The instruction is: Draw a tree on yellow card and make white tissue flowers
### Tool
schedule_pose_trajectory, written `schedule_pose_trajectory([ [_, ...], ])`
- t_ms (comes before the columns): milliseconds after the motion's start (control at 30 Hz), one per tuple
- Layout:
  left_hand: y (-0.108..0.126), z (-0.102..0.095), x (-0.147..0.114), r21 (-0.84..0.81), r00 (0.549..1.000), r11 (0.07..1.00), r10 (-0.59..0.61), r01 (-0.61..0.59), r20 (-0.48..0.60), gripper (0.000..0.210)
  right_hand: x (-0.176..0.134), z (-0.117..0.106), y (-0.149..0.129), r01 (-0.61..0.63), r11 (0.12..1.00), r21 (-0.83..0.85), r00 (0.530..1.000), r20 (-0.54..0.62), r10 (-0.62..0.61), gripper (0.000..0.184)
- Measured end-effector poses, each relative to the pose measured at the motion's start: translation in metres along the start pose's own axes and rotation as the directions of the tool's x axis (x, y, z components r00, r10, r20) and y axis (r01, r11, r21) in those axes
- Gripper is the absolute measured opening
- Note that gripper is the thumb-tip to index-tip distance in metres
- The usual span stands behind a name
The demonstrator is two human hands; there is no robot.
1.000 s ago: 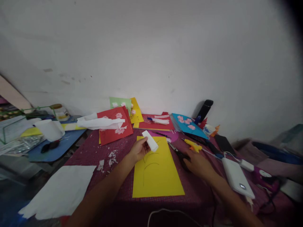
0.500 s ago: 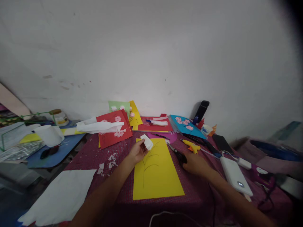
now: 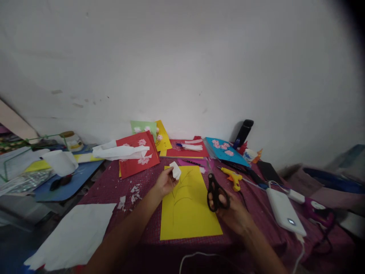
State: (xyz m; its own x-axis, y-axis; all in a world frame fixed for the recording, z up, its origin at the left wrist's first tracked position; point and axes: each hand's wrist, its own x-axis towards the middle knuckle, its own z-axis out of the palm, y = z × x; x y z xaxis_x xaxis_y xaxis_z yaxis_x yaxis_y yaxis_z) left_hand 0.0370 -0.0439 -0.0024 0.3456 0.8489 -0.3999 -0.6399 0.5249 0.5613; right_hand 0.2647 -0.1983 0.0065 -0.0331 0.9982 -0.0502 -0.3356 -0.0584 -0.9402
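Observation:
My left hand [image 3: 166, 182] pinches a small folded piece of white tissue paper [image 3: 176, 171] above the top left of a yellow sheet [image 3: 188, 217]. Thin curved pencil-like lines run across that sheet. In my right hand [image 3: 232, 211] is a pair of scissors with black handles [image 3: 212, 186], raised over the sheet's right edge, blades pointing away from me. Fingers of that hand pass through the handle loops. Just beyond it lies a yellow glue gun [image 3: 234, 177].
Red cards with pink paper flowers [image 3: 142, 161] lie back left, a blue flower card [image 3: 225, 152] back right. A white sheet [image 3: 74, 232] and paper scraps [image 3: 135, 194] are at left. At right are a white power bank [image 3: 285, 211], cables and a black bottle [image 3: 243, 131].
My right hand has picked the scissors up off the table and brought them nearer, over the yellow sheet's edge. The tissue piece in my left hand has turned slightly.

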Motion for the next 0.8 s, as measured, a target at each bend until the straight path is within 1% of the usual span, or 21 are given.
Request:
schedule_pose_trajectory([
  [67,0.0,0.0,0.0,-0.003,1.0,1.0,0.002,-0.002,-0.003,0.006,-0.004,0.013,0.007,0.013,0.999,0.036,1.0,0.026,-0.014,0.043],
  [133,0.001,-0.001,0.0,-0.009,1.0,1.0,0.001,-0.001,-0.008,0.007,-0.008,0.025,0.012,0.02,0.999,0.039,0.999,0.049,-0.022,0.044],
  [233,0.002,-0.002,0.002,-0.022,1.0,1.0,0.001,-0.002,-0.014,0.007,-0.015,0.042,0.019,-0.006,0.998,0.065,0.997,0.079,0.001,0.045],
  [333,0.002,-0.002,0.002,-0.021,1.0,1.0,-0.005,0.004,-0.019,0.008,-0.021,0.057,0.025,-0.034,0.991,0.13,0.993,0.12,0.019,0.055],
  [433,0.003,-0.002,0.002,-0.015,0.999,1.0,0.0,0.0,-0.032,0.01,-0.026,0.068,0.03,-0.023,0.987,0.162,0.989,0.147,-0.001,0.062],
  [533,0.003,-0.003,0.002,-0.018,0.999,1.0,0.016,-0.017,-0.034,0.011,-0.029,0.074,0.033,-0.007,0.989,0.147,0.989,0.146,-0.014,0.064],
  [633,0.003,-0.004,0.004,-0.04,1.0,0.999,0.012,-0.013,-0.015,0.012,-0.033,0.075,0.035,0.016,0.99,0.138,0.986,0.163,-0.038,0.068],
  [700,0.002,-0.005,0.005,-0.056,1.0,0.998,0.014,-0.013,0.001,0.012,-0.036,0.075,0.037,0.025,0.984,0.177,0.98,0.19,-0.06,0.069],
  [800,0.002,-0.004,0.006,-0.064,1.0,0.998,0.03,-0.03,0.0,0.015,-0.038,0.076,0.039,-0.011,0.971,0.237,0.976,0.212,-0.041,0.065],
])
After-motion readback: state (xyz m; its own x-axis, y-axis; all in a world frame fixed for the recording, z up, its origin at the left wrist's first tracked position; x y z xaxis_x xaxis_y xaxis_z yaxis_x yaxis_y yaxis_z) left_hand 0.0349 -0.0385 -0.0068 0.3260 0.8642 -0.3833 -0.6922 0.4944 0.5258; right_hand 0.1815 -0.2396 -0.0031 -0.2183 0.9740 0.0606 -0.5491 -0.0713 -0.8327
